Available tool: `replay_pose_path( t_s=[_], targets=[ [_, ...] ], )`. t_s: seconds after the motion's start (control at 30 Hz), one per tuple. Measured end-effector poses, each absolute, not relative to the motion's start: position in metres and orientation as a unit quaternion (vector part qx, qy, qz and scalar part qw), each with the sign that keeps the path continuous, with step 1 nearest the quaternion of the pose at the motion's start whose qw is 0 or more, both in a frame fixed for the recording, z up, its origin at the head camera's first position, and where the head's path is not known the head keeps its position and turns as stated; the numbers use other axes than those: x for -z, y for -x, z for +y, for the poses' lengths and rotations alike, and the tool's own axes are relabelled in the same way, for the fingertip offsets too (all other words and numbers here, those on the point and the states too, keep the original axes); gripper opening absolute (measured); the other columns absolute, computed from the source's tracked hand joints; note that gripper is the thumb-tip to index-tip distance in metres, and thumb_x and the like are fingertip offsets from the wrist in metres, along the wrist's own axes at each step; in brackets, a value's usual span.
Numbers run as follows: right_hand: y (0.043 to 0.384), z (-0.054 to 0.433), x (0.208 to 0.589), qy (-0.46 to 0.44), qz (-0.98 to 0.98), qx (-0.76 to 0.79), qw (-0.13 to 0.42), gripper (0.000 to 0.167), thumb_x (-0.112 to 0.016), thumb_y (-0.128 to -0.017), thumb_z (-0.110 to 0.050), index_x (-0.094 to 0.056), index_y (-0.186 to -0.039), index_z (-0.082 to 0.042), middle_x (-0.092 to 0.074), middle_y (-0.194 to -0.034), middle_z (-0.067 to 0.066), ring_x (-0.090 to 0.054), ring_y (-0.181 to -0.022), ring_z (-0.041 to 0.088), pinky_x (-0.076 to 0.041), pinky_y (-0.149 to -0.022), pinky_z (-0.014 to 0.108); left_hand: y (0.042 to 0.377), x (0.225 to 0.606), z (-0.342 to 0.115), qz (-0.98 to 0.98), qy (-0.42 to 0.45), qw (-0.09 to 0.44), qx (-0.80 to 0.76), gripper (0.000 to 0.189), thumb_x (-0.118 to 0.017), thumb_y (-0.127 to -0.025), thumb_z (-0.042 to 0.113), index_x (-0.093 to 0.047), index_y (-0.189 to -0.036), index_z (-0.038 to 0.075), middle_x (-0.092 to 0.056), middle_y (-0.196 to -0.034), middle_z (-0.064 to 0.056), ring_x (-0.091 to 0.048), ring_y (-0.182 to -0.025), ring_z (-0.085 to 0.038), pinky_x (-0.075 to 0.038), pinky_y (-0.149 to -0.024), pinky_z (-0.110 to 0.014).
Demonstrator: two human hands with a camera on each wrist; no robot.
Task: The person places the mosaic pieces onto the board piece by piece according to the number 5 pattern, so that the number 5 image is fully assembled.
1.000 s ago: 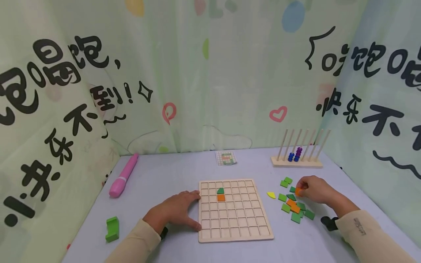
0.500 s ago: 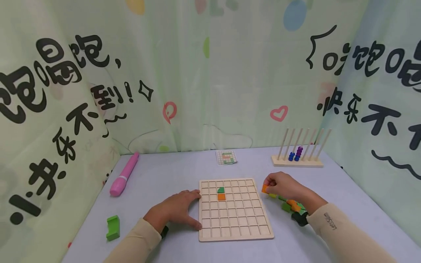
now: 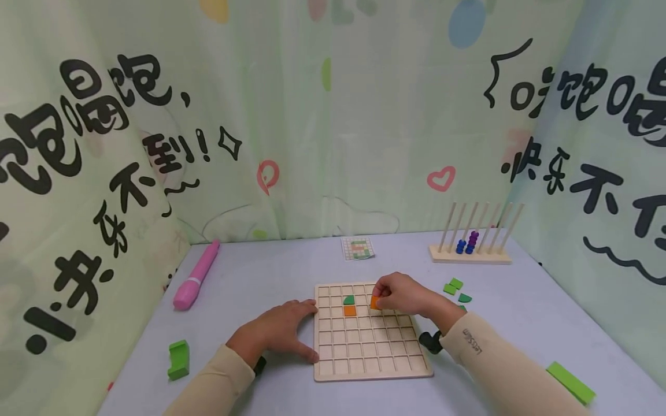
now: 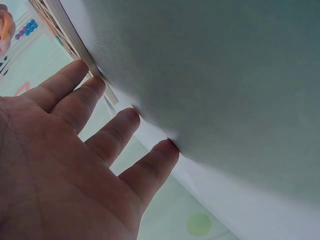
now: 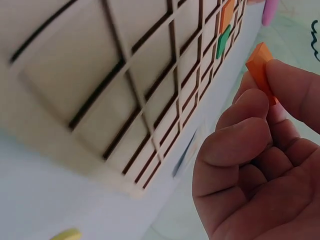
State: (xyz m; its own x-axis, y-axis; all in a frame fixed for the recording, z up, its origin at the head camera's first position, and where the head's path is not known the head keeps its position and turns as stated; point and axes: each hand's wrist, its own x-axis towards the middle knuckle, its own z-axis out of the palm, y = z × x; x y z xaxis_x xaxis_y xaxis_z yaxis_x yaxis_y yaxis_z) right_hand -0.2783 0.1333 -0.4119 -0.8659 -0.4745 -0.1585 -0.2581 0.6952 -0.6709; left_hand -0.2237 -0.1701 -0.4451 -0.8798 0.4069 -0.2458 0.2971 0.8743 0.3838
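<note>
A wooden grid board (image 3: 359, 351) lies on the table in front of me. In its upper left cells sit a dark green rounded tile (image 3: 348, 300) and, just below, an orange square tile (image 3: 350, 311). My right hand (image 3: 404, 294) pinches another orange square tile (image 3: 374, 303) between thumb and fingers above the upper middle of the board; the right wrist view shows this orange tile (image 5: 260, 65) raised over the grid. My left hand (image 3: 281, 328) rests at the board's left edge, fingers spread. The left wrist view shows its fingers (image 4: 150, 162) extended, two tips at the board's side.
Loose green tiles (image 3: 450, 289) lie right of the board, others hidden behind the right arm. A green strip (image 3: 570, 383) lies beyond that sleeve. Farther back are a pattern card (image 3: 358, 248) and a peg stand (image 3: 470, 257). Leftward lie a pink club-shaped object (image 3: 196, 280) and a green block (image 3: 179, 360).
My right hand has taken the orange tile from the loose pile and carried it left to over the board. The left hand has stayed at the board's edge.
</note>
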Motion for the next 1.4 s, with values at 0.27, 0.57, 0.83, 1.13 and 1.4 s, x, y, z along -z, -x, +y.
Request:
replay_pose_path(
  t_s=[0.27, 0.57, 0.83, 1.13, 1.4],
  targets=[
    [0.280, 0.106, 0.417, 0.247, 0.898, 0.324, 0.165, 0.004, -0.072, -0.090, -0.002, -0.071, -0.092, -0.005, -0.064, -0.080, 0.000, -0.053, -0.071, 0.015, -0.045, -0.067, 0.029, 0.225, 0.445, -0.173, 0.953, -0.184, 0.162, -0.176, 0.104, -0.090, -0.069, 0.063, -0.050, -0.153, 0.017, -0.042, -0.164, 0.003, -0.039, -0.151, -0.028, -0.037, -0.121, -0.052],
    [0.273, 0.092, 0.424, 0.262, 0.895, 0.318, 0.172, 0.005, -0.072, -0.090, -0.001, -0.071, -0.094, -0.003, -0.063, -0.082, 0.000, -0.052, -0.071, 0.015, -0.044, -0.067, 0.029, 0.227, 0.447, -0.172, 0.953, -0.189, 0.158, -0.178, 0.104, -0.089, -0.069, 0.064, -0.050, -0.153, 0.018, -0.042, -0.165, 0.003, -0.038, -0.152, -0.028, -0.037, -0.121, -0.052],
    [0.269, 0.086, 0.430, 0.273, 0.900, 0.299, 0.160, 0.006, -0.075, -0.088, -0.004, -0.071, -0.089, -0.008, -0.063, -0.079, -0.002, -0.054, -0.073, 0.014, -0.045, -0.068, 0.028, 0.225, 0.446, -0.173, 0.952, -0.195, 0.155, -0.177, 0.104, -0.089, -0.069, 0.065, -0.050, -0.152, 0.017, -0.042, -0.164, 0.002, -0.040, -0.150, -0.027, -0.039, -0.120, -0.051],
    [0.265, 0.081, 0.431, 0.282, 0.915, 0.255, 0.136, 0.008, -0.076, -0.089, -0.004, -0.071, -0.088, -0.010, -0.063, -0.079, -0.004, -0.054, -0.073, 0.013, -0.046, -0.069, 0.030, 0.222, 0.444, -0.173, 0.951, -0.203, 0.150, -0.179, 0.103, -0.091, -0.069, 0.062, -0.051, -0.151, 0.015, -0.044, -0.163, 0.001, -0.041, -0.150, -0.028, -0.039, -0.119, -0.051],
    [0.262, 0.073, 0.434, 0.252, 0.935, 0.218, 0.122, 0.008, -0.079, -0.090, -0.009, -0.072, -0.088, -0.013, -0.063, -0.080, -0.005, -0.054, -0.074, 0.014, -0.049, -0.070, 0.034, 0.223, 0.446, -0.173, 0.952, -0.201, 0.151, -0.177, 0.102, -0.091, -0.069, 0.061, -0.051, -0.151, 0.015, -0.042, -0.164, 0.000, -0.040, -0.151, -0.028, -0.039, -0.120, -0.051]
  ],
)
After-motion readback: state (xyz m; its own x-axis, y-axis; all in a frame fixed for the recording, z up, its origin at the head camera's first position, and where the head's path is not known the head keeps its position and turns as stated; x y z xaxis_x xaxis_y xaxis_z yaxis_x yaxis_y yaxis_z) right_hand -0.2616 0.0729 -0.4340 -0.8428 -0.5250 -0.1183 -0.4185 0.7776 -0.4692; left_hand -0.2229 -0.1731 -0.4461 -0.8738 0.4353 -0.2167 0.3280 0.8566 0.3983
